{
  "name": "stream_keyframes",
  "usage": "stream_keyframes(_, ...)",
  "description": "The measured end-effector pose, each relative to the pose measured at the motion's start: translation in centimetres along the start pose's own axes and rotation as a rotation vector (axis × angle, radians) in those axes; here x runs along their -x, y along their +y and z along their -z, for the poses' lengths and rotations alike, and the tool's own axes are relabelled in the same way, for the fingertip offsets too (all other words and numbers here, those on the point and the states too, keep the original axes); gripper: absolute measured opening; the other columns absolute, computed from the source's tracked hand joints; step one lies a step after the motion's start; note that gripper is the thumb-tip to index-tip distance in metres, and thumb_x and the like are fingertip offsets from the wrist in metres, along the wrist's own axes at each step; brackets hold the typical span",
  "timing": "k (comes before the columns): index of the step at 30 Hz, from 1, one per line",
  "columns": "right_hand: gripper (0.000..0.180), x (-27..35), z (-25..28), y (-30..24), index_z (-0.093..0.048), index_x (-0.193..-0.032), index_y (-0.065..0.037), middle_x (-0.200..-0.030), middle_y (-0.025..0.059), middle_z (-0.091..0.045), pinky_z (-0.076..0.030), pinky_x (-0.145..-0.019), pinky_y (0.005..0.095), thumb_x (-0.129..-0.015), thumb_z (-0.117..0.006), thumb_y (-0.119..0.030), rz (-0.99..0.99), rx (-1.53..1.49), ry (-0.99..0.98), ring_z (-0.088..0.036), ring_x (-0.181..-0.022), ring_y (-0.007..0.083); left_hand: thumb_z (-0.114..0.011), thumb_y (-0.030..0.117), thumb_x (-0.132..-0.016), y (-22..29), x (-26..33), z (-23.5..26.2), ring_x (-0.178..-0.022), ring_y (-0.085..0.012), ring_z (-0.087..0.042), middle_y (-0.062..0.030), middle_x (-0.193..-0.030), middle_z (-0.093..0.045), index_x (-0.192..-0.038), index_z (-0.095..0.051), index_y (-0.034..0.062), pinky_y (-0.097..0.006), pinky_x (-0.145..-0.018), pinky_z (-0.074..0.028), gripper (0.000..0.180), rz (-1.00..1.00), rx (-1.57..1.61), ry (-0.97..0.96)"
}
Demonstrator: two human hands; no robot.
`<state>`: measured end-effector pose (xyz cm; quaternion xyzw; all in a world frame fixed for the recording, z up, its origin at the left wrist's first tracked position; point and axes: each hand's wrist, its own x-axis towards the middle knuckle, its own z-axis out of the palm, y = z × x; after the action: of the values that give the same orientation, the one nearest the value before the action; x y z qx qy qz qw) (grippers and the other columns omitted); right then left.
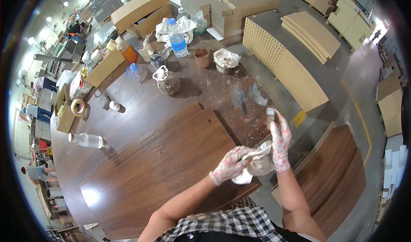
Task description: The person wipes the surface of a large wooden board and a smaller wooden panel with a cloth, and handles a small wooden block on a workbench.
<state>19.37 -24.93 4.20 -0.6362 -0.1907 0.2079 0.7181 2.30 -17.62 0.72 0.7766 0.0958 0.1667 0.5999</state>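
My left hand (229, 166), in a white glove with pink spots, is closed on a crumpled whitish rag (259, 161) with brownish stains. The rag hangs over the near right corner of a dark brown wood-grain panel (167, 156). My right hand (281, 142), in a matching glove, is raised just right of the rag. Its fingertips pinch a small greyish piece (270, 112) whose kind I cannot make out. Beyond it, a dark narrow strip tool (242, 103) lies on the stained brown tabletop (214, 92).
Toward the back stand a water bottle (177, 38), a brown-stained cup (202, 58), a bag-lined tub (226, 61) and a cut-down jug (168, 83). A clear bottle (87, 140) and a tape roll (78, 107) are at left. Brown panels (332, 178) are stacked at lower right.
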Motion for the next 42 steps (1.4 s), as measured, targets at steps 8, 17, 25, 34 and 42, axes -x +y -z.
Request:
stream_keyframes(8, 0.042, -16.0, -9.5, 2.1, -0.059, -0.116, -0.008, -0.115, 0.0145, -0.059, -0.04, -0.094, 0.0425, -0.081, -0.066, -0.029, 0.673, 0.938, -0.066, -0.053, -0.106, 0.0312, -0.054, 0.002, -0.087, 4.2, 8.1, 5.7, -0.093, -0.0104, -0.058, -0.0045, -0.101, -0.064, -0.111, -0.06, -0.0026, -0.026, -0.084, -0.046, 0.025, 0.459, 0.545, 0.418)
stream_keyframes(17, 0.049, -15.6, -13.1, 2.1, -0.051, -0.126, -0.006, -0.119, 0.0155, -0.055, -0.041, -0.096, 0.0422, -0.083, -0.065, -0.025, 0.743, 0.869, -0.137, -0.053, -0.11, 0.0304, -0.056, 0.014, -0.087, 0.5, 15.3, 11.2, -0.104, -0.0239, -0.055, -0.0109, -0.111, -0.061, -0.118, -0.058, 0.0038, -0.035, -0.089, -0.045, 0.033, 0.311, -0.368, 0.908)
stream_keyframes(25, 0.054, 4.9, -8.2, 1.3, -0.047, -0.131, -0.007, -0.131, 0.0147, -0.048, -0.031, -0.104, 0.0482, -0.089, -0.052, -0.04, 0.694, 0.713, -0.578, -0.039, -0.125, 0.0333, -0.045, 0.03, -0.094, -2.0, 3.6, 6.2, -0.126, -0.029, -0.04, -0.0157, -0.137, -0.043, -0.14, -0.033, 0.0033, -0.038, -0.107, -0.029, 0.054, 0.164, 0.12, 0.614)
stream_keyframes(34, 0.038, 4.5, -10.7, 5.3, -0.055, -0.122, -0.01, -0.123, 0.0089, -0.054, -0.033, -0.102, 0.0454, -0.085, -0.049, -0.016, 0.826, 1.346, -0.799, -0.047, -0.117, 0.0289, -0.047, 0.006, -0.094, 1.5, 16.7, 9.7, -0.111, -0.0176, -0.053, -0.0095, -0.12, -0.057, -0.128, -0.05, 0.0017, -0.031, -0.098, -0.04, 0.034, 0.313, 0.018, 1.166)
stream_keyframes(42, 0.018, 22.7, -22.7, -0.6, -0.056, -0.082, -0.006, -0.086, 0.0162, -0.06, -0.048, -0.07, 0.0528, -0.079, -0.054, -0.024, 0.8, 0.973, -1.602, -0.061, -0.087, 0.028, -0.043, 0.004, -0.096, 1.9, 36.1, 12.7, -0.109, -0.0162, -0.054, -0.0066, -0.115, -0.059, -0.122, -0.054, 0.0031, -0.031, -0.098, -0.042, 0.028, 0.299, 0.118, 1.725)
